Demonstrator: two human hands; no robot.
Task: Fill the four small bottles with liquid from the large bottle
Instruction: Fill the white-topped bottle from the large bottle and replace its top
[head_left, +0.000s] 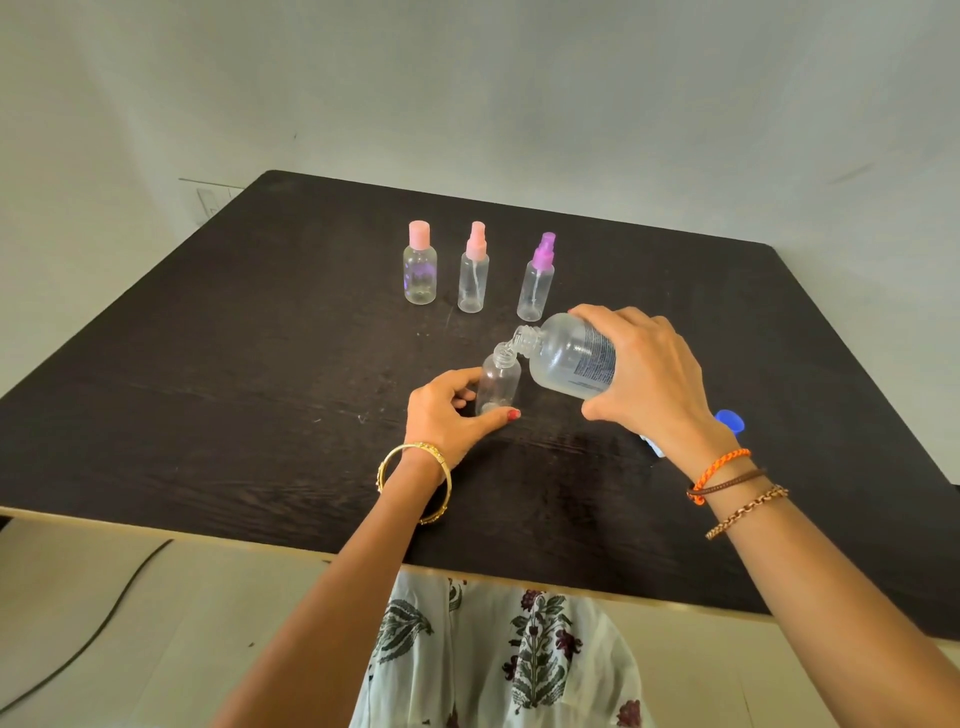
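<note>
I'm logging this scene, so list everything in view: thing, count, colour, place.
table: one, dark brown, fills the middle.
capped small bottles: three, clear, in a row at the far middle; pink flat cap, pink spray top, purple spray top.
open small bottle: one, clear, uncapped, standing near the middle.
large bottle: one, clear, labelled, tipped, mouth over the open small bottle.
blue cap: one, behind the right wrist.
cable: one, black, floor at lower left.
left hand: holds the open small bottle.
right hand: grips the large bottle.

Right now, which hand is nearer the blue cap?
Right. The right hand grips the large bottle, its wrist just beside the blue cap; the left hand holds the small open bottle, well away.
</note>
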